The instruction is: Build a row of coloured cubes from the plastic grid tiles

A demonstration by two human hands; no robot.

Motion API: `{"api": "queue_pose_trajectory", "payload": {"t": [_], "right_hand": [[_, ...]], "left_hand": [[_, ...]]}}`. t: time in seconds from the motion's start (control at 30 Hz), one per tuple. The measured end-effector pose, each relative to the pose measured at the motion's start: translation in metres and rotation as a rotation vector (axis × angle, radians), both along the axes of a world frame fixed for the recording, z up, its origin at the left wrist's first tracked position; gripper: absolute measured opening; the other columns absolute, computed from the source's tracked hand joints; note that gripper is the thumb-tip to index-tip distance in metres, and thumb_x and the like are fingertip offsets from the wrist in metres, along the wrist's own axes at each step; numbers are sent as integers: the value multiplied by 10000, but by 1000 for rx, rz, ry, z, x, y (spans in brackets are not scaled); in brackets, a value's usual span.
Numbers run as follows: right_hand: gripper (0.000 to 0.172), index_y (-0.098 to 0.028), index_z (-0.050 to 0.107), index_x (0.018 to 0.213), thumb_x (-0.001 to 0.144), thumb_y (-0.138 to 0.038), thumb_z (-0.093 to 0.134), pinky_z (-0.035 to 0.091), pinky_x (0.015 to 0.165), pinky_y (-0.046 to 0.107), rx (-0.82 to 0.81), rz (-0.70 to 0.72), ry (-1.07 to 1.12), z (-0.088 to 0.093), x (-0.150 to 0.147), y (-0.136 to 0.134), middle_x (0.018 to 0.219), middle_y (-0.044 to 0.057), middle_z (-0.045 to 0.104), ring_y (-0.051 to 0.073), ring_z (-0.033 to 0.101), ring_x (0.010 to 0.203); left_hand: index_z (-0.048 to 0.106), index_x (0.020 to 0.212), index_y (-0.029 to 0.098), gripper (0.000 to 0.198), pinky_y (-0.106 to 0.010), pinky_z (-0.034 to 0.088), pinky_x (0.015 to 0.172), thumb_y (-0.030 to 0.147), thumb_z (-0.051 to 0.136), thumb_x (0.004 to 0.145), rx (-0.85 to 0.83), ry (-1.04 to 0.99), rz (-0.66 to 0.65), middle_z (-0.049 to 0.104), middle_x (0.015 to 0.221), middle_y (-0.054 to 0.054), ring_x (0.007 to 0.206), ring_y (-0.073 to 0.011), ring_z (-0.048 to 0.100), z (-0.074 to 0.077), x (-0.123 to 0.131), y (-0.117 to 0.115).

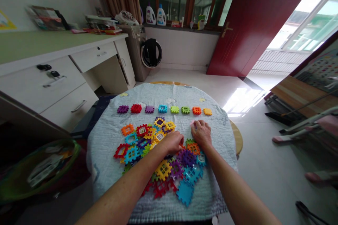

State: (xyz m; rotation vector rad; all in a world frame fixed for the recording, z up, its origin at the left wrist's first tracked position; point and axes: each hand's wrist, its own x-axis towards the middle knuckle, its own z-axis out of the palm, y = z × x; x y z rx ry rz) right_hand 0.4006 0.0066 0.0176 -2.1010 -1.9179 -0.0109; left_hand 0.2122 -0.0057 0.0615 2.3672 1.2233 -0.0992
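Eight tiles (162, 109) rowed at 12 o'clock, heap (163, 168) unsorted; our left hand (173, 142), right hand (202, 133) palm-down, grip we cannot tell

A pale quilted cloth (105, 137) covered the round table. At ten o'clock from it stood a white desk (52, 66) with drawers, its green top cluttered at the far end. A washing machine (150, 53) sat at twelve o'clock, with two detergent bottles (150, 14) on the sill above. A red door (253, 17) stood at one o'clock, and a green basket (16, 182) lay at eight.
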Motion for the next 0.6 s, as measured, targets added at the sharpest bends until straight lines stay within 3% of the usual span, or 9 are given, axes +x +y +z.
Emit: {"api": "queue_pose_trajectory", "payload": {"t": [0.23,0.37,0.53,0.6], "right_hand": [[318,-238,629,1105,968,-414,404,314,878,327,-17,-3,-7,3,0,0,1136,76,600,222,492,1045],[302,-240,628,1099,962,-407,417,316,864,328,-9,3,-13,3,0,0,1127,71,603,224,496,1034],[301,-243,634,1081,960,-410,414,315,864,330,9,-1,-7,0,1,1,1114,69,604,226,492,1034],[302,-240,636,1073,958,-412,417,316,865,328,13,-1,0,-1,1,1,1105,68,606,225,494,1029]], "left_hand": [[663,881,212,218,-239,443,680,224,657,663,-64,0,-18,676,871,-13,821,-172,617,7,4,4],[664,849,209,210,-219,413,613,173,641,643,-118,-107,1,645,762,16,721,-140,590,15,-4,8],[620,843,194,159,-263,453,771,114,531,738,187,-287,140,636,860,-24,835,-158,593,14,-14,1],[616,937,195,191,-298,462,857,159,575,755,205,-339,120,635,962,-44,927,-181,594,9,-18,-5]]}}
